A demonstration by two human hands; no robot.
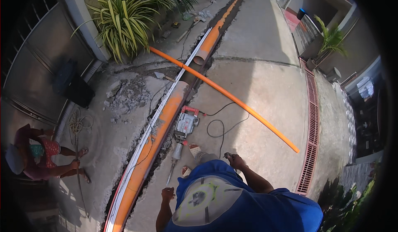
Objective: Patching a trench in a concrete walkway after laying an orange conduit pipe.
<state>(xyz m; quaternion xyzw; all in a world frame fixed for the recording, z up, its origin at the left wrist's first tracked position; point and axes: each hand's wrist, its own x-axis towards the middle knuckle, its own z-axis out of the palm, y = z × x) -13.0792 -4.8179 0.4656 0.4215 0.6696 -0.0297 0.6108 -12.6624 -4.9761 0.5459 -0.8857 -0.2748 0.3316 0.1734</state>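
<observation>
My left hand [168, 193] hangs low beside my blue shirt, its fingers curled with nothing visible in them. Just beyond it lies the pointed chisel tip of a grey and red demolition hammer [185, 123], which rests on the concrete and is not touched by either hand. Out to the right, my right hand [237, 161] is closed on a small dark object [227, 155], too small to name. A black cable [223, 128] loops over the concrete between the hammer and that hand.
A trench holds large orange pipes [166, 111] and white conduits [153, 122]. A thin orange pipe [244, 106] lies across it. Broken concrete [126, 95] is heaped left of it. A person [39, 153] with a long rod crouches at left. A drain grate [311, 116] runs along the right.
</observation>
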